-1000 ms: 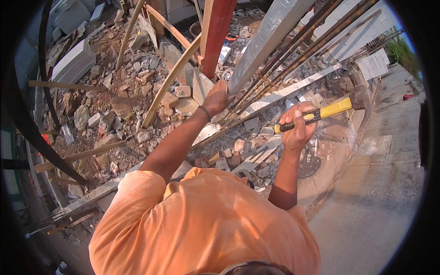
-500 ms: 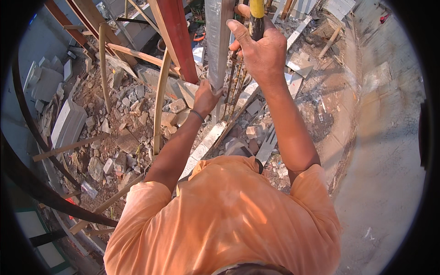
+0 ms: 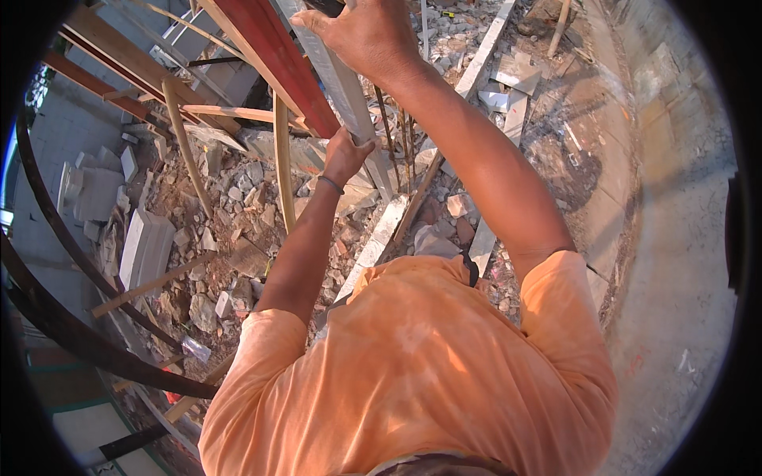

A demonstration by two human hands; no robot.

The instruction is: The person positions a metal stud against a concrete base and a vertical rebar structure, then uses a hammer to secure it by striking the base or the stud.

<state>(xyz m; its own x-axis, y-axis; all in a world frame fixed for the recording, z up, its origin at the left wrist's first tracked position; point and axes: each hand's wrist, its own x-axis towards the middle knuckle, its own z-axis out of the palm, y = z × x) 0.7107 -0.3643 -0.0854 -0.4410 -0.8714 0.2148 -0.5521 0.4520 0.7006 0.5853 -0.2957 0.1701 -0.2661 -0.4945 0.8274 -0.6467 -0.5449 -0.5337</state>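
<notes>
A long grey rectangular bar [image 3: 343, 83] rises from the rubble, its top leaning left and passing out of view. Around its lower part my left hand [image 3: 346, 155] is closed, the thumb lying across the bar's face. My right hand [image 3: 367, 38] is raised at the upper edge, thumb stretched out toward the bar. A dark handle [image 3: 324, 6] shows by its fingers, which are mostly cut off by the edge. A red-painted board [image 3: 278, 59] stands just left of the bar. Rusty reinforcing rods [image 3: 407, 147] stand upright to its right.
Broken stone and rubble [image 3: 238, 186] cover the ground at left, with pale blocks [image 3: 147, 247] and timber props [image 3: 282, 151] among them. A pale beam [image 3: 373, 250] runs close before me. To the right rises a grey wall [image 3: 667, 262]. Dark curved bars [image 3: 95, 345] cross the left side.
The grey bar now leans left, where it stood nearly upright. My right hand has moved up and left, taking the yellow part of the handle out of view. My left hand keeps its hold.
</notes>
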